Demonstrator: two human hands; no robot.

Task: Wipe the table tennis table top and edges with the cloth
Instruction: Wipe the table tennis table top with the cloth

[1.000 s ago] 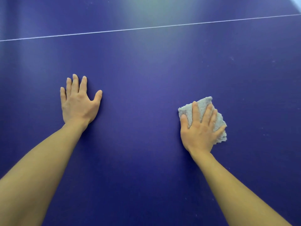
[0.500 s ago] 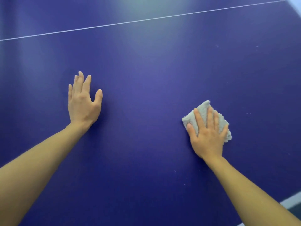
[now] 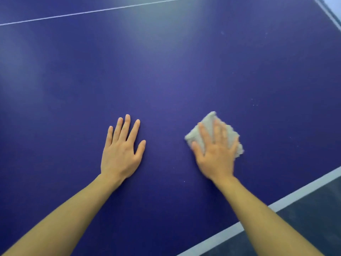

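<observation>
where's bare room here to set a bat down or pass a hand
Narrow gap between flat left hand and right hand pressing grey fluffy cloth. Widest: dark blue table top beyond them, up to the thin white line. Also free right of cloth, to the white edge stripe.

The left hand lies palm down and flat on the table top, fingers straight and a little spread, thumb angled out to the right. Its bare forearm runs back to the lower left corner. The right hand, blurred, presses palm down on the cloth with fingers straight and fanned and the thumb out to the left, and its bare forearm stretches back toward the lower right.
</observation>
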